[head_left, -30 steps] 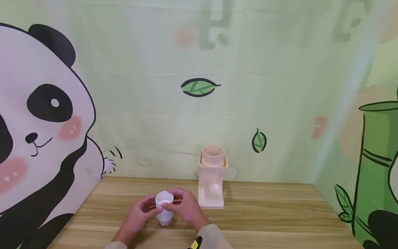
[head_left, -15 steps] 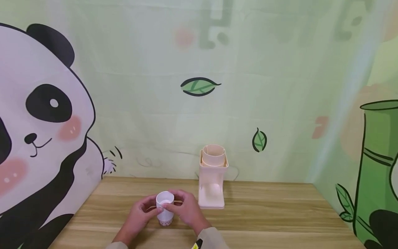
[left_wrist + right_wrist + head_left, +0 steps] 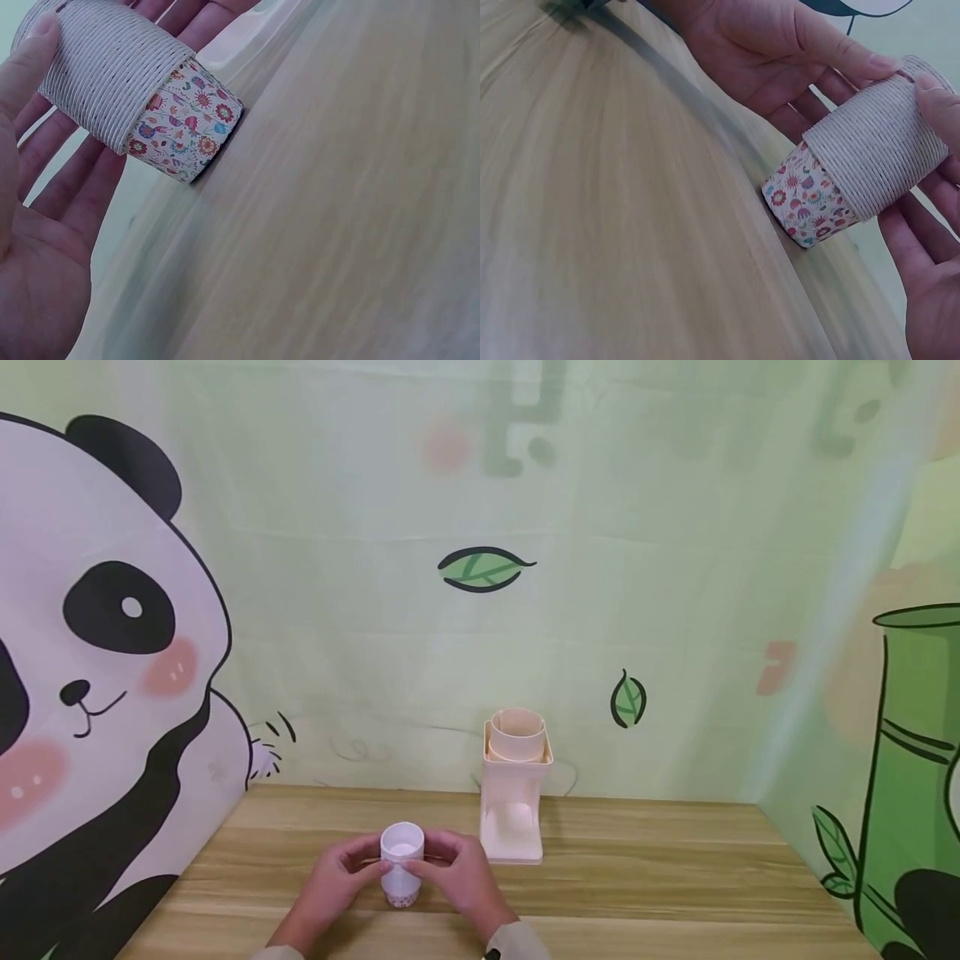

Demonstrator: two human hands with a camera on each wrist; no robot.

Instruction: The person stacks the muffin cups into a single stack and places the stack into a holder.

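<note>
Both hands hold a small paper cup [image 3: 402, 868] upright, low over the table front. Pale cord is wound round its upper part, as the left wrist view shows, while a flower-printed band [image 3: 186, 124] is bare at the base. The base is right at the tabletop. My left hand [image 3: 337, 872] grips the cup's left side, thumb in front and fingers behind. From the right side my right hand [image 3: 461, 872] holds it the same way, its thumb [image 3: 939, 105] pressed on the cord. The cup's open mouth faces up, and the fingertips behind are partly hidden.
A pale pink stand [image 3: 512, 827] with a round cup-like holder [image 3: 517, 735] on top is behind and right of the hands. The wood-grain table [image 3: 660, 877] ends at a printed cloth backdrop [image 3: 360, 635].
The right hand has shifted a little to the right and its thumb now lies lower on the cup's front. The cup has moved very slightly right and toward me. The left hand keeps its hold.
</note>
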